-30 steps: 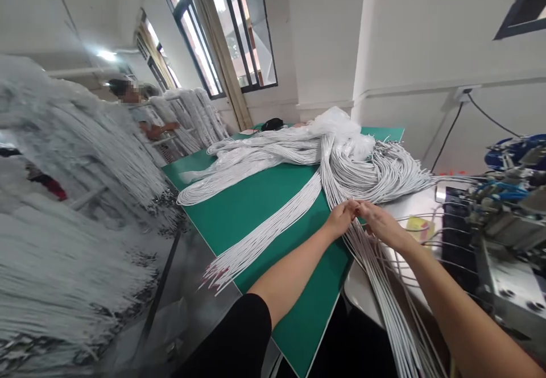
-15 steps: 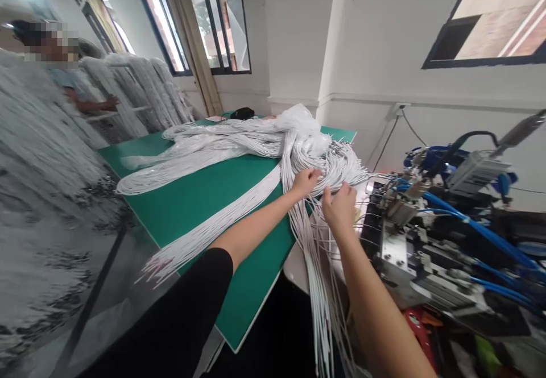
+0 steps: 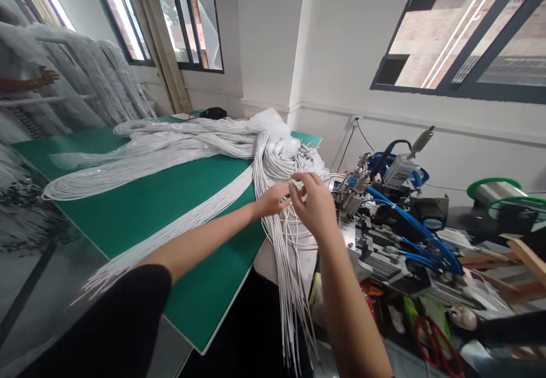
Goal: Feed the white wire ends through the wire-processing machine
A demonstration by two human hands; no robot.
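Note:
My left hand [image 3: 273,198] is closed in a pinch over the bundle of white cables [image 3: 285,264] that hangs off the table's front edge. Close against its fingertips is my right hand [image 3: 315,200], its fingers bent and thumb drawn in. Whatever lies between the fingertips is too small to make out, though thin white cables pass just below and behind both hands. Beyond them lies a coiled heap of white cables [image 3: 277,162], partly under clear plastic wrap [image 3: 273,122]. Another white cable bundle [image 3: 183,227] stretches across the green table [image 3: 222,293] beside my left forearm.
A bench machine [image 3: 375,230] with blue air hoses [image 3: 401,216] stands close on the right. Past it are a wire spool [image 3: 497,191] and red-handled scissors [image 3: 437,344]. Racks of hanging cables [image 3: 98,77] and a co-worker's hand [image 3: 48,75] are at the left.
The view has turned right, bringing the wire spool and scissors into sight. My right hand has moved up against my left hand; before, a gap lay between them.

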